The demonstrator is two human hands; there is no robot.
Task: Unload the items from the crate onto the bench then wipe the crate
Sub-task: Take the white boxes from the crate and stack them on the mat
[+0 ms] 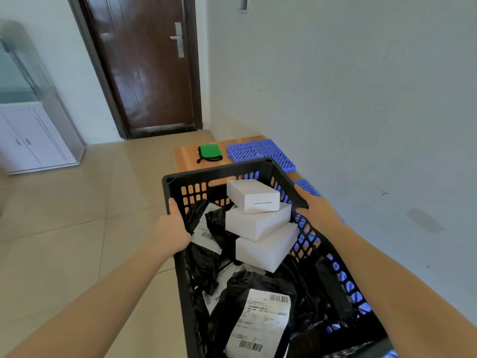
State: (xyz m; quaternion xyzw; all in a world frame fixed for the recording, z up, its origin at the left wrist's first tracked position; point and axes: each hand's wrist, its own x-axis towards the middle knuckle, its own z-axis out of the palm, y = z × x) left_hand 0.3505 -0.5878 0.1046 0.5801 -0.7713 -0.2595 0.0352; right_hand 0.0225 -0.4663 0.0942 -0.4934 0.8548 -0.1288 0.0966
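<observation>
Black mailer bags point(260, 319) with white barcode labels lie closest to you, filling the near end and the left side of the black crate point(219, 170). Beyond them, three white boxes point(258, 220) are stacked inside the crate, each set slightly askew on the one below. The top box lies nearest the far wall.

Your left hand point(173, 228) is clamped on the crate's left rim with the thumb lying along the top edge. Your right hand point(317, 210) is clamped on the right rim opposite it, thumb hooked inward. You cannot tell here whether the crate rests on anything or hangs in your grip.

Past the far rim the wooden desk point(185, 156) runs along the wall. A green pouch point(209, 152) with a black strap lies on the desk, just beside a blue grid panel point(258, 151). More blue grid shows through the crate's right wall. A dark door point(144, 65) stands shut at the back, with a white cabinet point(33, 140) off to its left.
</observation>
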